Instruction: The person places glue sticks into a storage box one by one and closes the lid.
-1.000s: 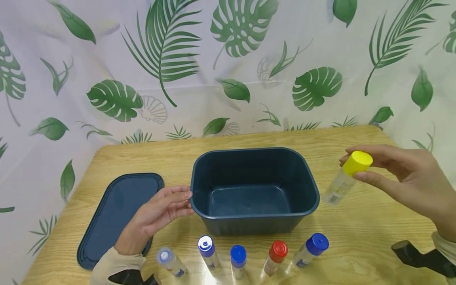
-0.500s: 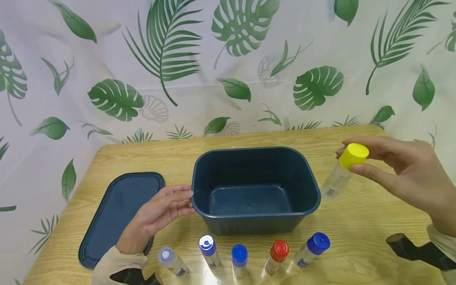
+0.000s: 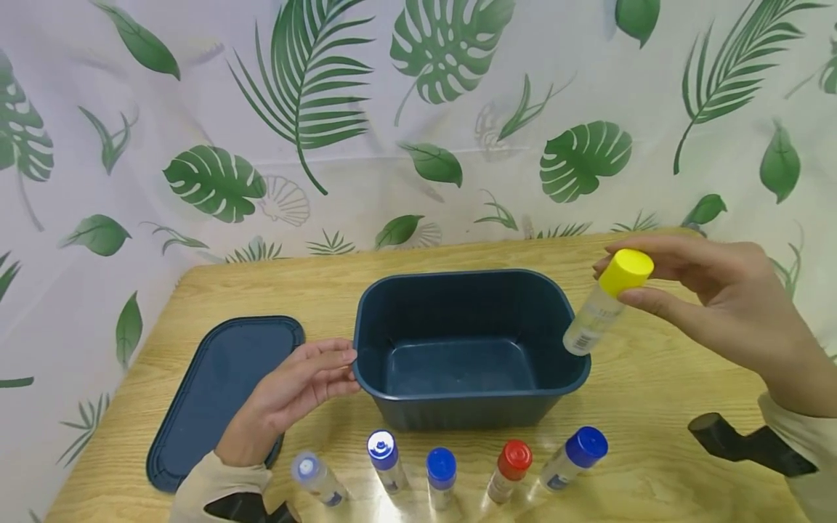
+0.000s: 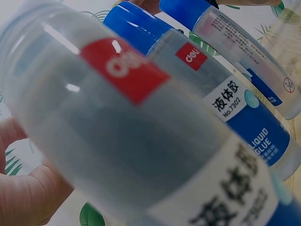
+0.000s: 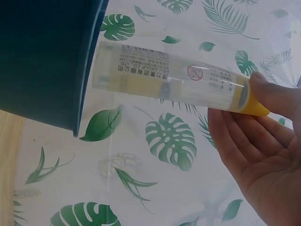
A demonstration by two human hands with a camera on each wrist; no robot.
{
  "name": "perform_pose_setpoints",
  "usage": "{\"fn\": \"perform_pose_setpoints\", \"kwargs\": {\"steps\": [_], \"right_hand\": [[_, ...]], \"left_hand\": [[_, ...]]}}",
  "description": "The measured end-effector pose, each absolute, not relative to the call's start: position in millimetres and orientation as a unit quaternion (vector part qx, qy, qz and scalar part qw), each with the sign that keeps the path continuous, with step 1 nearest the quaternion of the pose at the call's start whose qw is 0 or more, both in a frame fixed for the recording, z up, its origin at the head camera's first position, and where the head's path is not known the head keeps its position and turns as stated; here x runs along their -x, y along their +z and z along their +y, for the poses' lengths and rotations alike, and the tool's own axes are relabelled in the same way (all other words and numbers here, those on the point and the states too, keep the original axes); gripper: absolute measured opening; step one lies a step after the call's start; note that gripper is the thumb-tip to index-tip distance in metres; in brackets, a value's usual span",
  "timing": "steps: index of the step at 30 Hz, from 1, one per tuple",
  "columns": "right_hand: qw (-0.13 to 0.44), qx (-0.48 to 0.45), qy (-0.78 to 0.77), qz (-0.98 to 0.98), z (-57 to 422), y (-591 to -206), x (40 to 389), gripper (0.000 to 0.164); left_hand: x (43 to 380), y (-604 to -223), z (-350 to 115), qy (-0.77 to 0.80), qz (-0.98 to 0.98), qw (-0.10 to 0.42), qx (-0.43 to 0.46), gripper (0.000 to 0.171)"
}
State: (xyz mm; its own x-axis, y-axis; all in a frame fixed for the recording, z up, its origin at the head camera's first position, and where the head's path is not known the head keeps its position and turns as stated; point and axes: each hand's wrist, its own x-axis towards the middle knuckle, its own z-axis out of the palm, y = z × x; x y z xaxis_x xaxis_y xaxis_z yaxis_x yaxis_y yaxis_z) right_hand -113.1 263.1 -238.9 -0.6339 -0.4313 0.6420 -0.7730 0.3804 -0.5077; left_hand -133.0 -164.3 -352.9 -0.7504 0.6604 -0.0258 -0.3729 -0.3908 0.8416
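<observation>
My right hand (image 3: 713, 298) pinches the yellow cap of a clear liquid glue bottle (image 3: 596, 317) between thumb and fingers. The bottle tilts, its lower end overlapping the right rim of a dark blue plastic bin (image 3: 464, 410) in the head view. In the right wrist view, the glue bottle (image 5: 141, 70) points its base at the bin wall (image 5: 42, 61), above rim level. At the bin's left side, my left hand (image 3: 294, 385) rests its fingertips against the rim, fingers lightly bent. Nothing shows inside the bin.
Several glue bottles stand along the front: one pale-capped (image 3: 317, 477), a red-capped one (image 3: 510, 471), and blue-capped ones, including a blue-capped bottle (image 3: 575, 457) at right. A dark blue lid (image 3: 225, 396) lies left on the wooden table (image 3: 654, 436). Leaf-patterned cloth (image 3: 366, 167) hangs behind.
My right hand has moved left and slightly up with the yellow-capped glue bottle, from beside the bin to its right rim. The left hand has stayed at the bin's left side.
</observation>
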Motion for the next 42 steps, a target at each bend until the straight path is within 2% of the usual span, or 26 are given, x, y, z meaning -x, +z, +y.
{"fn": "perform_pose_setpoints", "kwargs": {"steps": [10,17,26,42], "right_hand": [[0.169,-0.405,0.470,-0.766,247.1,-247.5,130.5,0.049],[0.185,-0.345,0.408,-0.825,236.3,-254.2,133.0,0.056],[0.163,-0.341,0.401,-0.834,227.4,-267.7,141.0,0.049],[0.157,-0.337,0.370,-0.851,216.3,-285.4,149.3,0.041]], "left_hand": [[133.7,-356.2,-163.4,0.821,0.447,0.317,-0.163,0.020],[133.4,-356.8,-163.8,0.822,0.444,0.318,-0.161,0.020],[133.8,-357.5,-164.1,0.823,0.441,0.319,-0.161,0.021],[133.2,-355.7,-162.7,0.817,0.457,0.313,-0.157,0.018]]}}
